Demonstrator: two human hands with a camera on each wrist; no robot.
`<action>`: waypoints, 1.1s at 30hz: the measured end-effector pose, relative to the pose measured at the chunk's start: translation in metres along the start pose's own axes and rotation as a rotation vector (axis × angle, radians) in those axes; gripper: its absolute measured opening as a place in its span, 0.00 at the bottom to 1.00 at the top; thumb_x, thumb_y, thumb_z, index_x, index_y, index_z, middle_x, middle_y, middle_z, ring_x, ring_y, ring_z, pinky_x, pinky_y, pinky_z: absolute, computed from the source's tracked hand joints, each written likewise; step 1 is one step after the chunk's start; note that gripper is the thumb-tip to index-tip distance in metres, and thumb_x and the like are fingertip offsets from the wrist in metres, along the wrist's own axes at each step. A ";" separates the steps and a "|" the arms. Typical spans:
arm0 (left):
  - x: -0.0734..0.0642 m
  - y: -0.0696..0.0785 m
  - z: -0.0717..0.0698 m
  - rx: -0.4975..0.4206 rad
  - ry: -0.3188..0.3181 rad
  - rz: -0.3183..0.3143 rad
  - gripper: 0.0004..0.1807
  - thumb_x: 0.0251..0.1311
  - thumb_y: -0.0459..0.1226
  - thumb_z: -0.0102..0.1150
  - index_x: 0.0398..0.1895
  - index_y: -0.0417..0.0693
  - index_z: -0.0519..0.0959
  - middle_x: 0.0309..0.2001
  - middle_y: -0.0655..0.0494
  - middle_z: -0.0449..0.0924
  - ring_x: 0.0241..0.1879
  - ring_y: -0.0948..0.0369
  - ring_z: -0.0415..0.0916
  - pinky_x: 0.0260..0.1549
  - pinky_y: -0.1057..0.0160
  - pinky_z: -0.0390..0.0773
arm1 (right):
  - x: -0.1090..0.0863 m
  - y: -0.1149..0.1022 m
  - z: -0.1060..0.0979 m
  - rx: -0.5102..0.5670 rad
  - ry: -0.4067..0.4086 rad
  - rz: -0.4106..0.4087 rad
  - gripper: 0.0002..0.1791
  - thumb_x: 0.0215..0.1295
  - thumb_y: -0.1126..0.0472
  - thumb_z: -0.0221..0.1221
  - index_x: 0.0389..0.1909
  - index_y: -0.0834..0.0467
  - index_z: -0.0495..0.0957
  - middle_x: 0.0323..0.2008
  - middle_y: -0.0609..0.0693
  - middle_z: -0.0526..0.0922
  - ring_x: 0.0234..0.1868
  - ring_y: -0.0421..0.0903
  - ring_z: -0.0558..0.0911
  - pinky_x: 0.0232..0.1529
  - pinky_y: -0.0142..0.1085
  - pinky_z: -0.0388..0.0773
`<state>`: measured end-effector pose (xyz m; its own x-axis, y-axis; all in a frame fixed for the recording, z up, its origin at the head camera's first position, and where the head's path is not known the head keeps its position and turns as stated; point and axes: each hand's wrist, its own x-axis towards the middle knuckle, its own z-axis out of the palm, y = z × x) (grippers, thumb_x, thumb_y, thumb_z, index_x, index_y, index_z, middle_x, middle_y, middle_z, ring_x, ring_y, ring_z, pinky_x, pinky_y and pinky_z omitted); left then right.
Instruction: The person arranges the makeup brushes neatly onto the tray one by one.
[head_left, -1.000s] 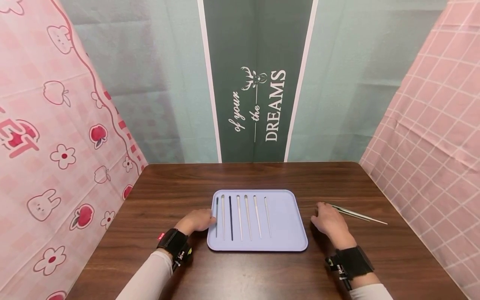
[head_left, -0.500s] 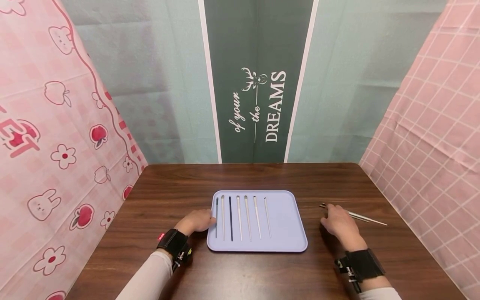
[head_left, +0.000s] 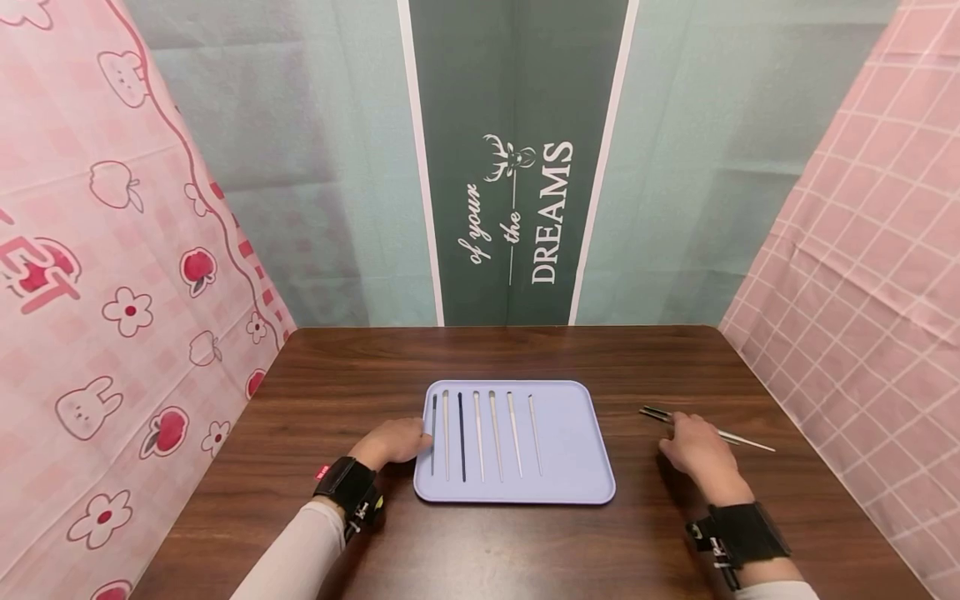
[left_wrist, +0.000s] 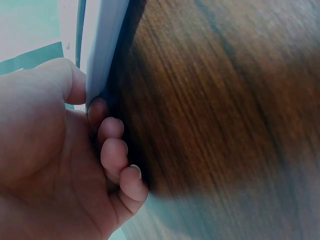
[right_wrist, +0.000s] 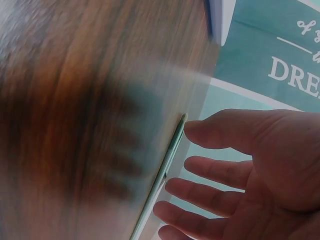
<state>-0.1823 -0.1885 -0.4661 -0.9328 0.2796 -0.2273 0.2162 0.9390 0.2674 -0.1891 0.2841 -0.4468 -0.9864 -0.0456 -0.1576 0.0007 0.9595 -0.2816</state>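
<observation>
My left hand (head_left: 392, 442) pinches the left rim of a lavender tray (head_left: 573, 450); the left wrist view has the thumb on one side of the tray's edge (left_wrist: 107, 45) and curled fingertips on the other. Several thin brushes lie side by side in the tray, including a dark one (head_left: 462, 437) and a pale-handled one (head_left: 495, 437). Right of the tray, my right hand (head_left: 701, 454) is over at least two more slim brushes (head_left: 752, 442) on the table. Its fingers are spread and loosely bent beside a greenish brush (right_wrist: 160, 175), with nothing gripped.
The brown wooden table (head_left: 495, 542) carries the tray near its middle. A green curtain with white lettering (head_left: 551, 212) hangs behind it. Pink patterned cloth (head_left: 127, 367) stands at the left, and pink checked cloth (head_left: 885, 275) at the right.
My right hand has moved right along the loose brushes, uncovering their left ends. My left hand and the tray have stayed in place.
</observation>
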 end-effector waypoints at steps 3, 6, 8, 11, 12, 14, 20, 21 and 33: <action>0.000 0.000 0.000 -0.002 0.001 -0.004 0.12 0.64 0.41 0.51 0.36 0.40 0.77 0.42 0.44 0.82 0.39 0.52 0.77 0.49 0.48 0.77 | 0.001 0.004 0.000 0.001 -0.015 0.016 0.29 0.66 0.61 0.57 0.59 0.78 0.66 0.52 0.77 0.71 0.55 0.75 0.73 0.51 0.62 0.73; 0.000 -0.001 0.001 -0.005 -0.008 -0.016 0.12 0.64 0.42 0.50 0.36 0.40 0.77 0.41 0.45 0.81 0.39 0.53 0.76 0.50 0.48 0.77 | 0.001 0.007 0.000 0.001 -0.025 0.023 0.29 0.67 0.60 0.57 0.60 0.78 0.65 0.53 0.79 0.70 0.56 0.76 0.72 0.52 0.62 0.73; 0.001 -0.001 0.001 -0.007 -0.009 -0.016 0.12 0.64 0.41 0.51 0.36 0.40 0.77 0.40 0.46 0.81 0.38 0.53 0.76 0.49 0.48 0.77 | 0.001 0.008 0.000 0.001 -0.028 0.025 0.29 0.67 0.60 0.58 0.60 0.78 0.65 0.54 0.79 0.70 0.56 0.76 0.71 0.52 0.62 0.72; 0.001 -0.002 0.001 -0.004 -0.009 -0.013 0.12 0.64 0.41 0.51 0.35 0.41 0.77 0.39 0.46 0.81 0.37 0.54 0.75 0.49 0.48 0.77 | 0.002 0.011 -0.001 -0.001 -0.022 0.020 0.28 0.66 0.60 0.58 0.58 0.77 0.66 0.53 0.79 0.70 0.55 0.76 0.72 0.52 0.62 0.73; 0.001 -0.002 0.001 -0.003 -0.008 -0.012 0.12 0.64 0.41 0.51 0.35 0.41 0.77 0.39 0.46 0.80 0.37 0.54 0.75 0.48 0.48 0.77 | 0.003 0.012 -0.001 -0.002 -0.018 0.018 0.27 0.66 0.61 0.58 0.58 0.77 0.67 0.52 0.79 0.71 0.55 0.76 0.72 0.51 0.62 0.73; 0.002 -0.002 0.001 -0.004 -0.007 -0.013 0.12 0.64 0.41 0.51 0.35 0.41 0.77 0.39 0.46 0.80 0.37 0.54 0.75 0.48 0.48 0.77 | 0.004 0.014 -0.001 -0.003 -0.013 0.015 0.26 0.65 0.61 0.58 0.56 0.77 0.68 0.52 0.79 0.71 0.55 0.76 0.72 0.51 0.62 0.73; 0.000 -0.001 0.000 -0.015 -0.007 -0.013 0.12 0.64 0.41 0.50 0.36 0.41 0.77 0.40 0.46 0.81 0.38 0.53 0.76 0.49 0.48 0.77 | 0.006 0.018 0.001 0.000 0.006 0.008 0.21 0.63 0.61 0.58 0.49 0.74 0.72 0.48 0.77 0.73 0.53 0.75 0.73 0.50 0.62 0.73; 0.000 -0.001 0.000 -0.014 -0.006 -0.010 0.12 0.64 0.41 0.50 0.36 0.41 0.77 0.40 0.46 0.81 0.38 0.53 0.76 0.49 0.48 0.77 | 0.006 0.019 0.001 0.000 0.011 0.005 0.19 0.63 0.61 0.57 0.48 0.73 0.72 0.48 0.76 0.74 0.53 0.75 0.74 0.49 0.61 0.74; 0.002 -0.002 0.001 -0.017 -0.015 -0.013 0.13 0.65 0.42 0.51 0.37 0.40 0.77 0.40 0.47 0.81 0.37 0.54 0.74 0.49 0.48 0.77 | 0.010 0.024 0.001 0.015 0.000 0.012 0.17 0.63 0.62 0.58 0.47 0.71 0.73 0.46 0.75 0.73 0.50 0.75 0.73 0.45 0.62 0.74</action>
<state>-0.1840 -0.1898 -0.4681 -0.9312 0.2702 -0.2445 0.1989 0.9391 0.2804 -0.1987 0.3060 -0.4562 -0.9864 -0.0338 -0.1608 0.0151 0.9559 -0.2934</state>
